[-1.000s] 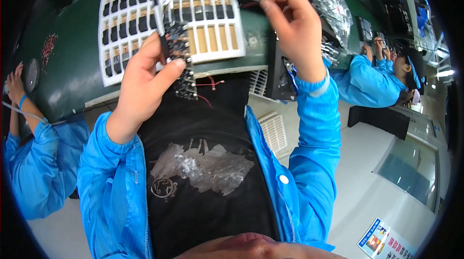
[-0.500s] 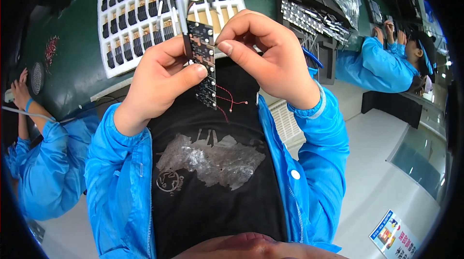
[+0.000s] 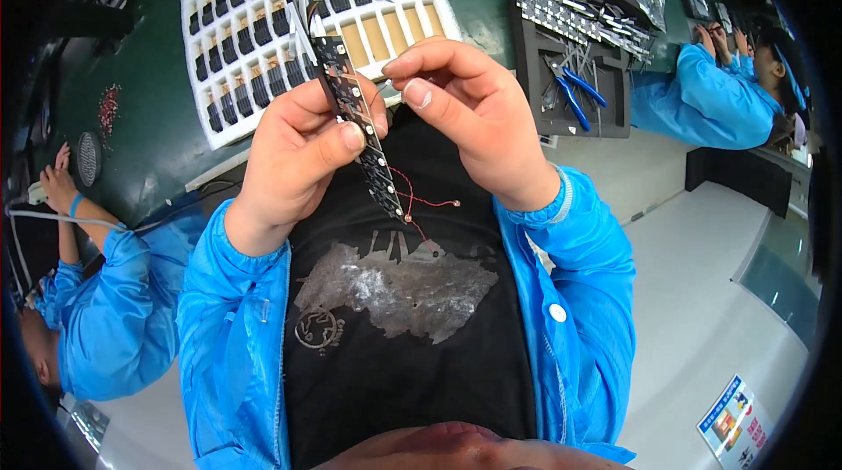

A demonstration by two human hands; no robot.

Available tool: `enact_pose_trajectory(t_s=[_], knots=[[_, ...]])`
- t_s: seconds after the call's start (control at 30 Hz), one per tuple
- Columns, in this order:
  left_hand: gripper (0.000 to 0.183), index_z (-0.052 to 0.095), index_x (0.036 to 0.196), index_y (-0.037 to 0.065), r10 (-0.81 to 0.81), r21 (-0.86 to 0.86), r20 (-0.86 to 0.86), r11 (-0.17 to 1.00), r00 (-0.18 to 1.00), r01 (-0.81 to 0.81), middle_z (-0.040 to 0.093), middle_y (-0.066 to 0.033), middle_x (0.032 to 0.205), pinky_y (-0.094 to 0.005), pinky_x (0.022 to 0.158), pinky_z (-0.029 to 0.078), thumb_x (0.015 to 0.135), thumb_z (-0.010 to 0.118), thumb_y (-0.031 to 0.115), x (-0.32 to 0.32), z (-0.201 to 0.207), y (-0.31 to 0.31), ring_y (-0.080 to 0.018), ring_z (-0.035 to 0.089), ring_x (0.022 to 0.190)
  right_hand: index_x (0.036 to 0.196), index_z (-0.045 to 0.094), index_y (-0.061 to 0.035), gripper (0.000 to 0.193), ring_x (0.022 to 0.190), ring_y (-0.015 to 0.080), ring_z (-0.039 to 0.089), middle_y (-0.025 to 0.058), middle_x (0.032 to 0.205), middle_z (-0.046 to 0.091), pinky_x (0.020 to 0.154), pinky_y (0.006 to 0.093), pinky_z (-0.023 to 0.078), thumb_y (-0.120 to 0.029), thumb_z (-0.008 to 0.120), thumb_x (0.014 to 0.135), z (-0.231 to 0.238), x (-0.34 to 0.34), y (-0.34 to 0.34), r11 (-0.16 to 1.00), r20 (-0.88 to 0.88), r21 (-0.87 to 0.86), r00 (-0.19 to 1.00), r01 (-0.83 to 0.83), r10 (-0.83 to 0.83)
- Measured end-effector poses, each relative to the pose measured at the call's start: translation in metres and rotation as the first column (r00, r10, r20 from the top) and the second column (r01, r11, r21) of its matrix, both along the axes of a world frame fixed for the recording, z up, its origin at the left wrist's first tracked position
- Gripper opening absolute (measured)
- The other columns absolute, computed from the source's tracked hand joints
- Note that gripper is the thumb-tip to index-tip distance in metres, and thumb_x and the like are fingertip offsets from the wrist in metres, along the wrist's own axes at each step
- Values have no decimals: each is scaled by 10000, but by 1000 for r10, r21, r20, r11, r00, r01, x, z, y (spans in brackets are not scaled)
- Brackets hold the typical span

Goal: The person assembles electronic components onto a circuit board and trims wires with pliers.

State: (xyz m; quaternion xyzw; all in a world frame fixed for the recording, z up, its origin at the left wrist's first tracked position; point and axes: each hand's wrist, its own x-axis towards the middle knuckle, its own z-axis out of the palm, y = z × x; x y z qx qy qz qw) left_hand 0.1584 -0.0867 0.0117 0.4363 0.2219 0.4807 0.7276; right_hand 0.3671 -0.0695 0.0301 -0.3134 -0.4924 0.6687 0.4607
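My left hand (image 3: 303, 154) pinches a narrow black circuit board (image 3: 377, 174) between thumb and fingers, holding it tilted in front of my chest. Light round dots and copper-coloured patches line the board. Thin red wires (image 3: 428, 202) with small tips dangle from its lower part. From its upper end, white strips and dark cables (image 3: 300, 18) reach over the foam tray. To the right of the board, my right hand (image 3: 482, 115) has its thumb and forefinger curled near each other. Something tiny and pale seems to be at those fingertips, too small to name.
A white foam tray (image 3: 224, 138) carries rows of black parts. At the right, a dark tray (image 3: 624, 110) contains blue-handled pliers (image 3: 574, 95) and dotted board strips (image 3: 561, 10). Left lie small red pieces (image 3: 108, 109) and a round mesh disc (image 3: 89, 160). Co-workers' blue sleeves (image 3: 702, 106) flank me.
The board has tilted, its lower end swinging right, and the red wires moved with it. My right fingertips have drawn slightly apart from the board's edge. The view has shifted, uncovering the pliers.
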Motion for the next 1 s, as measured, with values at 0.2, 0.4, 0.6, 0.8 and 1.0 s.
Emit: enact_pose_trajectory(t_s=[0.2,0.4,0.6,0.8,1.0], knots=[[278,637,1121,-15,-16,-22,45,1000,999,17,657,-57,1032,-283,917,459,945,709,188,2,-2,-1,-128,592,988,1111,677,-25,164,957,106,606,49,1080,628,799,251,463,-62,690,952,-16,-7,-4,973,21,224,998,55,-61],[358,626,1234,-29,-5,-129,43,992,999,11,692,-60,1068,-298,964,486,944,718,160,3,-4,-4,-135,635,1013,1048,681,-19,101,898,103,601,48,1036,626,769,251,451,-38,681,948,-21,-17,-6,940,13,293,982,177,-189],[436,605,1297,-37,-4,-145,58,989,998,12,695,-62,1076,-296,974,493,929,747,147,4,-5,-6,-135,642,1026,1034,661,-8,79,804,84,598,39,1013,616,742,232,453,-4,652,955,-16,-28,-15,967,-87,115,972,229,-220],[414,609,1289,-41,-4,-116,52,993,999,10,695,-68,1082,-297,973,491,939,730,143,4,-8,-7,-137,641,1024,1068,612,21,92,920,97,577,56,1069,596,858,250,475,34,584,982,-9,-27,-18,984,-61,57,984,169,-166],[375,618,1269,-40,5,-111,42,994,999,0,693,-75,1075,-306,976,488,945,705,128,4,-8,-8,-142,638,1025,1051,602,12,61,831,89,550,50,1032,599,789,247,466,-1,572,999,-10,-28,-20,983,-25,61,984,175,-174]])
